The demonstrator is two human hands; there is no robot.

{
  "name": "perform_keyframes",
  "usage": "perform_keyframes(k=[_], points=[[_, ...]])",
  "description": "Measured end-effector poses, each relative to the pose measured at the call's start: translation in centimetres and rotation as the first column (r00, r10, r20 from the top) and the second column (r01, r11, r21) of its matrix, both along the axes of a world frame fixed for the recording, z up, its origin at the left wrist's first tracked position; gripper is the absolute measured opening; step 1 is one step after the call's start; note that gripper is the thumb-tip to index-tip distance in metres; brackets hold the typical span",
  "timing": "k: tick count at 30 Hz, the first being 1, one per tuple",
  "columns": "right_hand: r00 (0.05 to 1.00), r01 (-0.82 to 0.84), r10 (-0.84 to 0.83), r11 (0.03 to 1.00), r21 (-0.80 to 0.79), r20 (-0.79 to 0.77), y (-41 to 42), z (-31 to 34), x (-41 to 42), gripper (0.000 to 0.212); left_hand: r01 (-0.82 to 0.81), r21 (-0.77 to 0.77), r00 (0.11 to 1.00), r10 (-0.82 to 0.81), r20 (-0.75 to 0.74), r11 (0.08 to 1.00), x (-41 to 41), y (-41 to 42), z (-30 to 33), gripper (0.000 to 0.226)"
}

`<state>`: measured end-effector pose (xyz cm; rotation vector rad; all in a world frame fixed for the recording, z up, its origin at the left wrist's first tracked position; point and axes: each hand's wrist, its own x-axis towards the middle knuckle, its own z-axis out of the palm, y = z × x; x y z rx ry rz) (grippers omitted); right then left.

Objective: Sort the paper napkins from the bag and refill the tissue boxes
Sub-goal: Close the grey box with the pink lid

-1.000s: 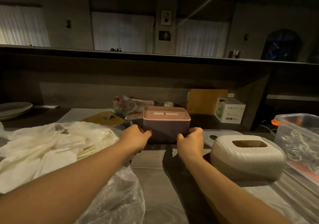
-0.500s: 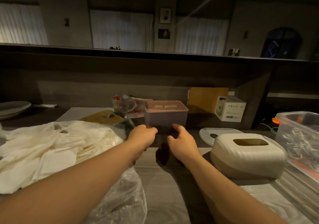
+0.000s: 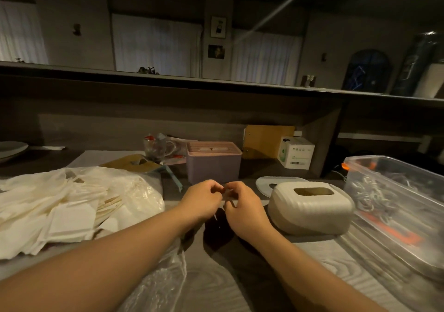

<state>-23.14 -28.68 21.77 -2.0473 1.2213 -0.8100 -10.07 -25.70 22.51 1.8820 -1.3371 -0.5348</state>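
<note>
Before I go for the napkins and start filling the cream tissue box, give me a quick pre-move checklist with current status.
1. Napkin pile within reach at left, lying on its plastic bag: ok.
2. Cream tissue box upright, top slot facing up: ok.
3. Cream box contents: slot looks dark; cannot tell.
4. Pink tissue box set back, lid on, clear of the hands: ok.
5. Left hand and right hand free: fingers curled together at centre, possibly pinching something small; cannot tell.
6. Clear plastic container sits close to the right of the cream box: ok, but tight.

Crumpled white napkins [image 3: 60,206] heaped left; lidded pink box [image 3: 213,161] behind cream box [image 3: 311,207].
</note>
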Motion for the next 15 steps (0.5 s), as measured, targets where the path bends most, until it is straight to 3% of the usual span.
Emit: perform_keyframes(k=[3,6,8,12,15], points=[[0.998,0.061,-0.061,0.998,-0.028,0.010,-0.1,-0.5,-1.8,0.049,0.075,0.009,0.974,-0.076,0.213,0.997,-1.9,-0.6,-0.8,0.032],[0.984,0.136,-0.120,0.984,-0.114,0.134,-0.2,-1.2,-3.0,0.039,0.186,0.089,0.907,-0.205,0.367,0.979,-3.6,-1.2,-1.0,0.037],[0.971,0.151,-0.114,0.975,-0.164,0.212,-0.3,-1.2,-3.6,0.033,0.223,0.146,0.879,-0.264,0.398,0.964,-5.0,-1.8,-0.6,0.027],[0.975,0.095,-0.022,0.941,-0.325,0.221,-0.4,-1.2,-4.1,0.027,0.239,0.249,0.862,-0.323,0.390,0.939,-6.5,-4.0,0.2,0.050],[0.960,0.142,-0.026,0.904,-0.403,0.279,-0.7,-1.2,-4.4,0.022,0.237,0.265,0.873,-0.325,0.363,0.934,-7.3,-5.1,0.7,0.049]])
